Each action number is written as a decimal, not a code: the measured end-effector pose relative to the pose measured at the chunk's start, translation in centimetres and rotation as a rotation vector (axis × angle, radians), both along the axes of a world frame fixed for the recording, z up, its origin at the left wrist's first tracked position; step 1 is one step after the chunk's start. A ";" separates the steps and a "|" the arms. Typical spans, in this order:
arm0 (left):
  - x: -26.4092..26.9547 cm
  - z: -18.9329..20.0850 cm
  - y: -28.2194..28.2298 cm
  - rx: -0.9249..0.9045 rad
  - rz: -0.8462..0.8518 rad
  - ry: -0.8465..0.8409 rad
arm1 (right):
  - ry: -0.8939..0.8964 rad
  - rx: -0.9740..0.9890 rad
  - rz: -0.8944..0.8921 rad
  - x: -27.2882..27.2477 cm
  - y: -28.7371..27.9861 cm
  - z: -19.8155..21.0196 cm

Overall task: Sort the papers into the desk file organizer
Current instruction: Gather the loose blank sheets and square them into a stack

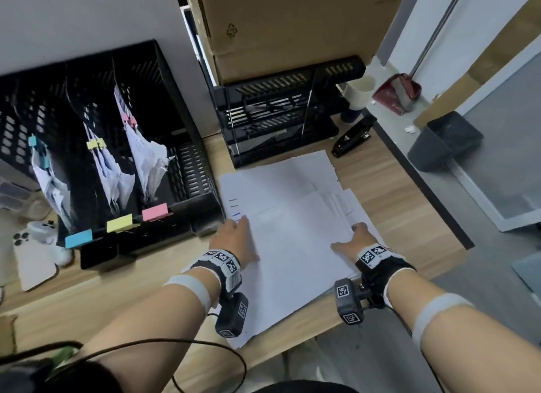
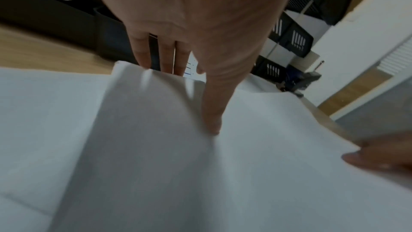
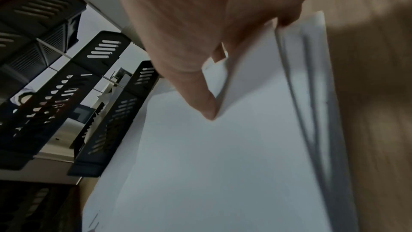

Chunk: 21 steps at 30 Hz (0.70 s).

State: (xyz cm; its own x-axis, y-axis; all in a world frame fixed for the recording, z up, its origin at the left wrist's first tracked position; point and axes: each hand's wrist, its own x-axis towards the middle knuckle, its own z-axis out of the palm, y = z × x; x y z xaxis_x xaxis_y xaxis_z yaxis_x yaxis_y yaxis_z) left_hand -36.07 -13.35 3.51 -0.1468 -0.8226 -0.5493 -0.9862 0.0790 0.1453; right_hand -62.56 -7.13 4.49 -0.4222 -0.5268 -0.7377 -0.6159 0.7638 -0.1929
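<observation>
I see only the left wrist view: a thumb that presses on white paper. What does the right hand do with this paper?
Observer: The right hand pinches the right edge of the top white paper sheets, thumb above, and holds it off the stack.
Operator: Which organizer slots already hold papers?
Observer: In the black mesh file organizer, the three slots behind the blue label, yellow label and pink label hold clipped papers; the rightmost slot looks empty.
</observation>
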 end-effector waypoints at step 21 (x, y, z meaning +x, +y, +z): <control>-2.3 1.8 -5.2 0.073 0.136 0.562 | -0.309 -0.464 0.076 -3.6 -2.3 8.6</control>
State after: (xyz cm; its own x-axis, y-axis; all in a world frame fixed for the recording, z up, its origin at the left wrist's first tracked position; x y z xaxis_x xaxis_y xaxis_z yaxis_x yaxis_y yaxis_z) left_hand -38.39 -18.54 5.27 -0.3279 -0.8176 -0.4733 -0.7567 -0.0727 0.6497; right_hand -66.12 -9.42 13.08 -0.1712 -0.8462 -0.5046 -0.5272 0.5113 -0.6786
